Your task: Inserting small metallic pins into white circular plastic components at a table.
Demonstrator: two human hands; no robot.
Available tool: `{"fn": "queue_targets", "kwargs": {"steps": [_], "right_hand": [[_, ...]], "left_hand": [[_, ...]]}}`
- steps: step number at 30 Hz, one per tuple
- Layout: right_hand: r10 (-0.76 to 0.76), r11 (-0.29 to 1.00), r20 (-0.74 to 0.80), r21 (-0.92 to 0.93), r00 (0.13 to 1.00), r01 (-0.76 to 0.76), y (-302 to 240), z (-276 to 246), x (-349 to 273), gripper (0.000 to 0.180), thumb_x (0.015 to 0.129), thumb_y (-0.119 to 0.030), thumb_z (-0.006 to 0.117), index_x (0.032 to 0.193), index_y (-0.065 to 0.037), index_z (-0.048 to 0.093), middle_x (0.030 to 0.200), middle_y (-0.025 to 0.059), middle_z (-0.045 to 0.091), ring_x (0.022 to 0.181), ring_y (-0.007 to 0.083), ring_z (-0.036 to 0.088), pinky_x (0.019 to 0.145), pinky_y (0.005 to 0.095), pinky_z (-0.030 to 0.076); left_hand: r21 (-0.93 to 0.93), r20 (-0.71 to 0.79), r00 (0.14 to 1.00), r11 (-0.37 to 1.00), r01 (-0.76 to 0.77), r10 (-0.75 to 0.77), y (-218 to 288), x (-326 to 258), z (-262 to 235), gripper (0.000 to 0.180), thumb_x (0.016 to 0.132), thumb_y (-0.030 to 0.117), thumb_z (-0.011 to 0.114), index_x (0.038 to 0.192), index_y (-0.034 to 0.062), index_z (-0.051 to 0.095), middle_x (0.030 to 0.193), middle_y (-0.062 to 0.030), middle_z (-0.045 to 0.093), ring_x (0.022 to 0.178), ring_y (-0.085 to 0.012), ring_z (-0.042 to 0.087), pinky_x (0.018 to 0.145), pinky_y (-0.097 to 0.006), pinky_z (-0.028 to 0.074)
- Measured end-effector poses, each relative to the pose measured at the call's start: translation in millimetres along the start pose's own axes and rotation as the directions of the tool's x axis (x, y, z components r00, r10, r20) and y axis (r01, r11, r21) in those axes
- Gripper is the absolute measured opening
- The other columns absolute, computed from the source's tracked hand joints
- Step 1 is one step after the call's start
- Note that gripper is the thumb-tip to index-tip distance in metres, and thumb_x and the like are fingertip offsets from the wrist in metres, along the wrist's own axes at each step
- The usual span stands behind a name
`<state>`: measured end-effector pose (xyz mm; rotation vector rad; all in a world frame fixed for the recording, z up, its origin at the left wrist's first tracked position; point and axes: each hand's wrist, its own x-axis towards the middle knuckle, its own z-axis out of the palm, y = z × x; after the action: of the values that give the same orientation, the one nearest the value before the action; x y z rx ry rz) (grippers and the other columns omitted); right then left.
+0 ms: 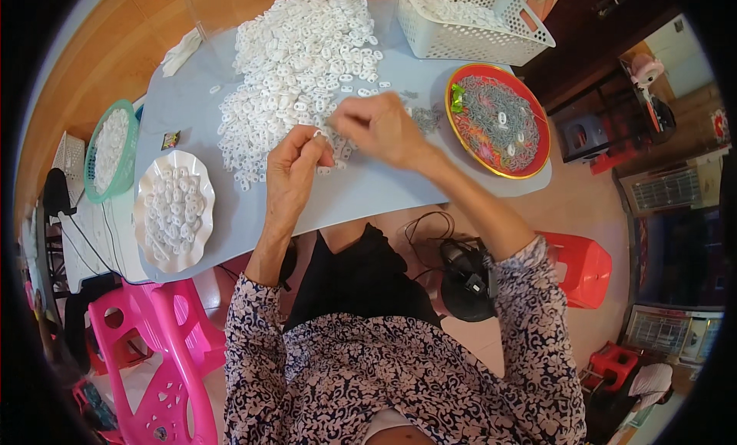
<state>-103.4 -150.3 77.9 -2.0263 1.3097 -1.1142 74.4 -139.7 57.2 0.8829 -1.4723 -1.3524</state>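
Near the right hand (381,130), a red tray (543,134)

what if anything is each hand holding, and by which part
Left hand: a small white piece, between fingertips, gripped part hidden. Right hand: cannot be told.

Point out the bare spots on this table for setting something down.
Bare tabletop shows between the scalloped dish and left forearm, and between the right hand and the near edge. Another patch separates the small packet from the white pieces. Pieces crowd the far middle; basket and round tray crowd the right.
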Motion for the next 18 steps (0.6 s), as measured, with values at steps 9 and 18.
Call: {"fn": "queue_targets", "kwargs": {"steps": [9, 18], "right_hand": [[0.031, 0.833, 0.031, -0.553, 0.999, -0.009, 59, -73, 34, 0.013, 0.076, -0.012, 0.058, 0.081, -0.004, 0.066, 0.069, 0.0135, 0.063, 0.063, 0.0305, 0.06, 0.06, 0.0378, 0.047], [0.149, 0.787, 0.057, -0.612, 0.987, -0.083, 57, -67, 38, 0.011, 0.075, -0.012, 0.061, 0.08, -0.005, 0.067, 0.072, 0.0123, 0.064, 0.068, 0.0307, 0.061, 0.064, 0.0385, 0.048]], "left_hand": [[-0.055, -0.064, 0.998, 0.998, 0.001, -0.005, -1, 3, 2, 0.015, 0.092, 0.013, 0.05, 0.088, 0.0009, 0.059, 0.066, -0.0011, 0.056, 0.066, -0.0067, 0.052, 0.067, -0.022, 0.041], [-0.026, -0.061, 0.998, 1.0, 0.002, -0.003, 0, 2, 3, 0.013, 0.091, 0.011, 0.05, 0.089, 0.0011, 0.059, 0.069, -0.0017, 0.057, 0.064, -0.006, 0.051, 0.063, -0.021, 0.04]]}}
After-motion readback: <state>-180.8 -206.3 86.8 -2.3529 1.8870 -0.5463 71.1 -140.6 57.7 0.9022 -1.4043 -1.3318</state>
